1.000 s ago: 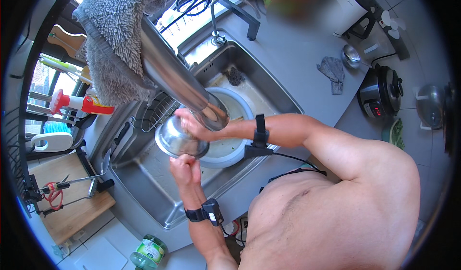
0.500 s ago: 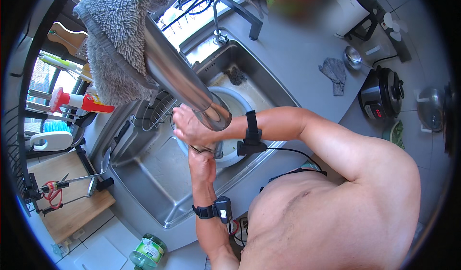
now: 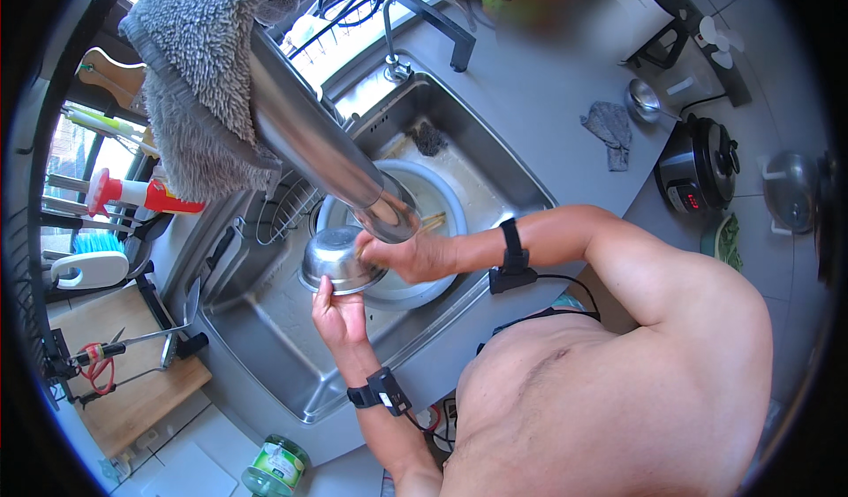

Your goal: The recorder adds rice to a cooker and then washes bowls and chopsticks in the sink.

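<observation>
The left hand (image 3: 340,318) is clamped on the rim of an overturned metal bowl (image 3: 334,257); the right hand (image 3: 415,257) curls against its side, its grip unclear. The bowl hangs over the left edge of a grey basin (image 3: 402,301) in the sink (image 3: 287,333).

This is a kitchen: a steel sink (image 3: 283,333) lies beneath the fingers (image 3: 325,288), with a curved tap (image 3: 388,33) beyond them. Well to their right stand an electric cooker (image 3: 693,168) and white kettle (image 3: 632,18); to their left, a wooden cutting board (image 3: 137,400).
</observation>
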`<action>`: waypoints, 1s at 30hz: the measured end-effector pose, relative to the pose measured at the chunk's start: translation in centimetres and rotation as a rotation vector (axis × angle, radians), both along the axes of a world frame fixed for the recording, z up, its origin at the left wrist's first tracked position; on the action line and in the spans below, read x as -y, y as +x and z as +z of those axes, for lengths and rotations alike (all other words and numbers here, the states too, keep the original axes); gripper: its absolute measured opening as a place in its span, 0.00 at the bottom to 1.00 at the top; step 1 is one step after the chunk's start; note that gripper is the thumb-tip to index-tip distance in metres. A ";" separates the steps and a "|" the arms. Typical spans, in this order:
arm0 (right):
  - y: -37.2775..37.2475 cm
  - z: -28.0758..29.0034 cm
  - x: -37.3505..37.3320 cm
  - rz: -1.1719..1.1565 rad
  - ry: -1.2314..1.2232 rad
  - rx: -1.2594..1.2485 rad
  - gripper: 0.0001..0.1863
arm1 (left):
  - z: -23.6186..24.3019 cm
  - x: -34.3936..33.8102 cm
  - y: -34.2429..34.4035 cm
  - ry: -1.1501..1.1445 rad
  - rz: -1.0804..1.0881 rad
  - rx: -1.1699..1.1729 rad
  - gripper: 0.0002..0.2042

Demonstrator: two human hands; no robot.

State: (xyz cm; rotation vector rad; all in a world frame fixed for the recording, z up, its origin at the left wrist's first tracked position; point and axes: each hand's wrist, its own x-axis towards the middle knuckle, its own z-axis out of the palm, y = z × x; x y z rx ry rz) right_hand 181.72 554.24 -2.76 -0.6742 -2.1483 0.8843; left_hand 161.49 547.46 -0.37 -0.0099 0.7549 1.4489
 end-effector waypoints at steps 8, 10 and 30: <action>3.3 4.1 -4.6 -0.150 -0.648 0.529 0.41 | -7.8 -4.4 6.2 0.182 -0.418 -0.535 0.17; 2.9 3.2 -5.1 -0.147 -0.564 0.626 0.41 | -11.1 -4.2 7.5 0.161 -0.476 -0.656 0.17; 0.8 -17.6 -8.9 0.277 -0.815 0.330 0.31 | -10.0 1.4 1.7 -0.011 -0.943 -2.205 0.24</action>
